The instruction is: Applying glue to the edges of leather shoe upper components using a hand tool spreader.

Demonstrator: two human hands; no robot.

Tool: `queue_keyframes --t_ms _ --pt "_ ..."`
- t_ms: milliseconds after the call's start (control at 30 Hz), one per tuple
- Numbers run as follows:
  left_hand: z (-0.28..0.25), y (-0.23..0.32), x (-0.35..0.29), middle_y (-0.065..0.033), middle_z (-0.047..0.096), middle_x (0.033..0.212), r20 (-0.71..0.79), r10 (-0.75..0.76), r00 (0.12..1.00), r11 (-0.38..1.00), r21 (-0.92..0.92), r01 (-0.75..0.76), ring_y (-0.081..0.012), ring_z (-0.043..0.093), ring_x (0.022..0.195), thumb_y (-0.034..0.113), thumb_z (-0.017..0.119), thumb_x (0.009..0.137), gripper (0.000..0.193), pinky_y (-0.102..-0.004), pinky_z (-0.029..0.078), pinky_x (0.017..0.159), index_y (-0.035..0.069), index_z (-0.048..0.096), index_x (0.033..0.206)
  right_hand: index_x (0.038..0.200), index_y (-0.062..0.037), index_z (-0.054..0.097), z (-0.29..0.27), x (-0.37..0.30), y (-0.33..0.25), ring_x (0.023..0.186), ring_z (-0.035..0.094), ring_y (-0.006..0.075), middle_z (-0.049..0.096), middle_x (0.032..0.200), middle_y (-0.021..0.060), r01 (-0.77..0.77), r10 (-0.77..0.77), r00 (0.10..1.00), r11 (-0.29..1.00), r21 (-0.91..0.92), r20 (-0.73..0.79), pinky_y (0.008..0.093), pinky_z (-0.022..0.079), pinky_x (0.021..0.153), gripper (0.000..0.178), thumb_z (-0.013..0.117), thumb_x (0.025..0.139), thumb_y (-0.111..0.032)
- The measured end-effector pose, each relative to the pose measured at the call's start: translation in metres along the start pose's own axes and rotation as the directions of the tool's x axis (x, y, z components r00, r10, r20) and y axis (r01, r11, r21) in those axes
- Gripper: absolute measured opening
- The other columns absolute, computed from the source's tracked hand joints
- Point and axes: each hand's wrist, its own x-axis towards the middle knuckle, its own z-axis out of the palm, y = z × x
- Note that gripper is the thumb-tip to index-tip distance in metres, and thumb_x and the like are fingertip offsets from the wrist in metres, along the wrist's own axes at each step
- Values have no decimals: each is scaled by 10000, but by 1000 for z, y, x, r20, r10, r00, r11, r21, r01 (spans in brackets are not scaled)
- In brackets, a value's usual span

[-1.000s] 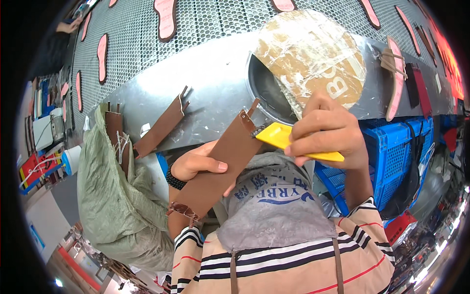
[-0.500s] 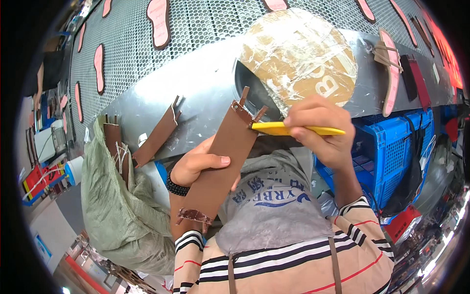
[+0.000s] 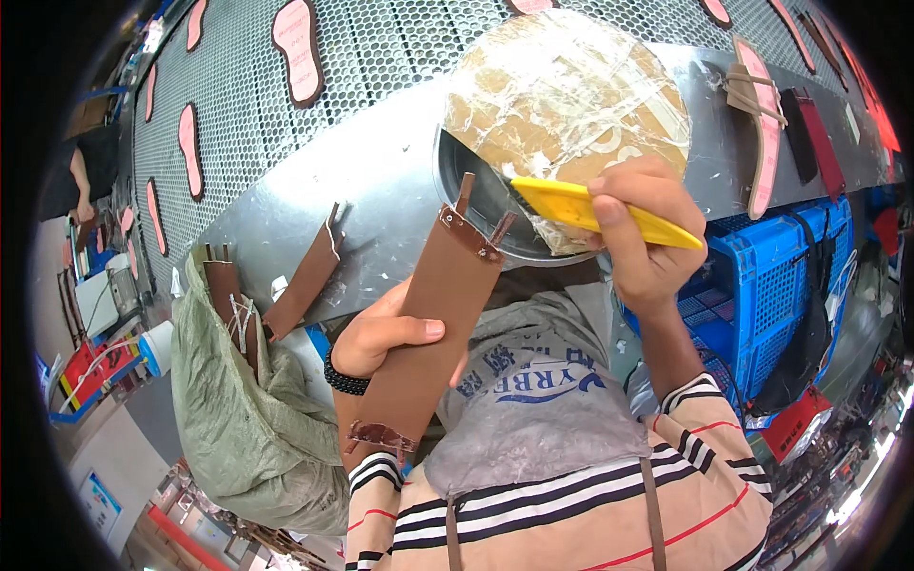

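My left hand [image 3: 386, 340] grips a stack of long brown straps [image 3: 440, 305], thumb on top. Thin strips stick out at the upper end, and a glossy dark band crosses the lower end. In my right hand [image 3: 652, 224] is a yellow-handled brush [image 3: 571, 207], its dark tip at the opening of a round metal pot [image 3: 476, 176]. A cardboard disc [image 3: 571, 95], smeared with white residue, covers most of that pot. The brush is apart from the straps. My right fingers pinch its handle from above.
Pink insoles [image 3: 298, 52] lie on a perforated belt beyond the metal ledge [image 3: 381, 143]. More brown straps [image 3: 309, 271] rest at left beside a green sack [image 3: 238, 428]. A blue crate [image 3: 781, 295] stands at right, below a sandal sole [image 3: 759, 133] and dark red pieces [image 3: 821, 143].
The brush has left the upper end of the straps and moved up to the pot's opening. My left hand still holds the straps in nearly the same place.
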Motion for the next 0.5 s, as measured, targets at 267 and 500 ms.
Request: queue_keyframes --t_ms 267,500 --pt "3 3 0 -160 589 1071 -8 -112 994 986 120 112 -260 667 807 62 581 902 713 -362 553 692 4 232 1522 940 3 655 17 22 15 738 608 172 634 841 76 -32 43 995 992 -124 87 291 474 673 56 672 901 -35" --pt "4 6 -6 -151 596 1078 32 -164 986 978 135 159 -243 666 838 85 587 925 706 -356 553 739 3 225 1526 923 -10 651 14 13 -2 753 607 197 646 852 87 12 -21 992 997 75 127 299 474 668 59 690 882 -28"
